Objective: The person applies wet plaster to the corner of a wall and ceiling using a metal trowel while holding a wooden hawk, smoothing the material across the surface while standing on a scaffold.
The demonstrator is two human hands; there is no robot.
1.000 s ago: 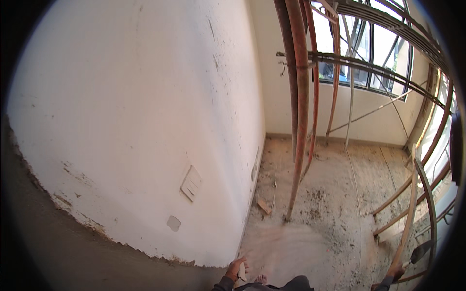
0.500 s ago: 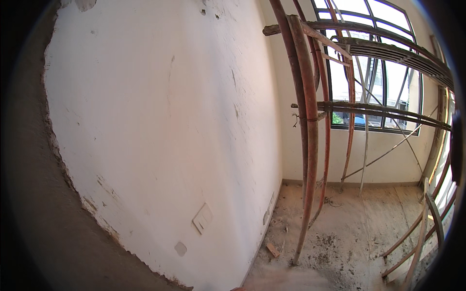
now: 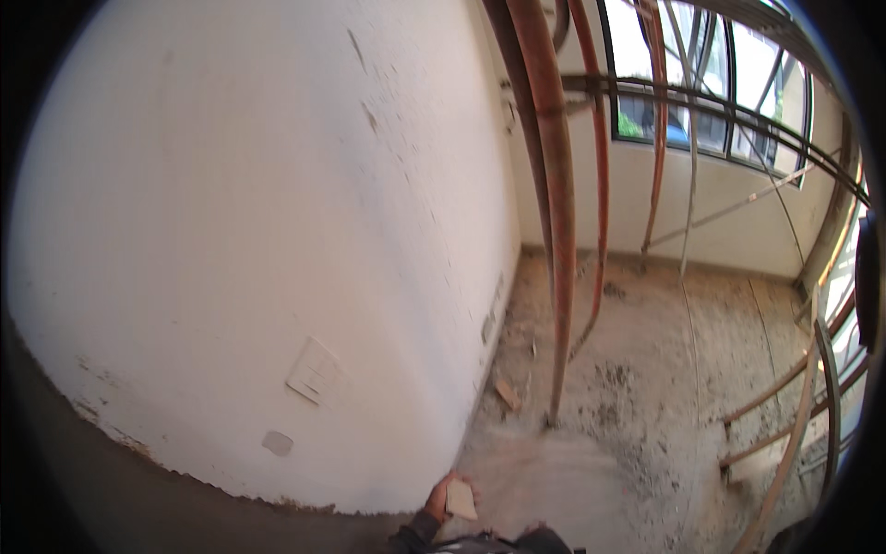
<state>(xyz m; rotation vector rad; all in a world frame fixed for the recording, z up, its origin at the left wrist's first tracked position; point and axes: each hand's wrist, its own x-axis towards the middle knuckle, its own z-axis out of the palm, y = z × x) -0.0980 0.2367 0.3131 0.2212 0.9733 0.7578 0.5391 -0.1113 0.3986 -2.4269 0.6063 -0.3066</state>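
My left hand (image 3: 437,499) is closed on a pale, flat, beige piece (image 3: 461,499) at the bottom centre, beside the foot of the white wall (image 3: 212,212). The wall has a square switch plate (image 3: 314,371), a grey patch (image 3: 277,444) and scuff marks. A rough grey band of plaster (image 3: 83,471) borders it at the lower left. My right hand is not visible; only a dark shape (image 3: 784,540), too unclear to name, shows at the bottom right edge.
Rusty scaffold poles (image 3: 558,231) and crossbars stand in front of a dark-framed window (image 3: 757,74) at the right. Curved-looking frames (image 3: 799,415) stand at the lower right. The dusty floor (image 3: 637,360) has debris and a small wooden scrap (image 3: 508,395).
The view tilted up and has come back down. My left hand with the pale piece shows again. My right hand, earlier holding a dark-bladed trowel at the lower right, has left view.
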